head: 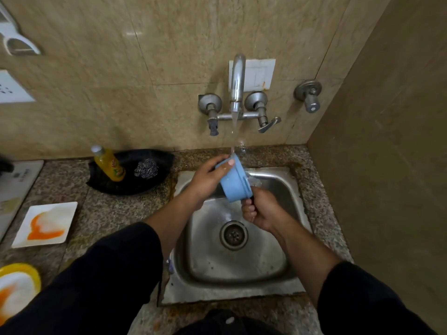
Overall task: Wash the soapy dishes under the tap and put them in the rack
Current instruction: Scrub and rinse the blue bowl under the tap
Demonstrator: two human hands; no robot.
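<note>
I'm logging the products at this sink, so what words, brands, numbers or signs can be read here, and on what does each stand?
On the yellow bottle: a red and green label, too blurred to read.
On the white panel at the left edge: dark print, too small and blurred to read.
On the blue cup and the tap: no print shows.
No text here can be quoted.

No legible text anywhere; yellow bottle [109, 165] label too blurred for reading.
</note>
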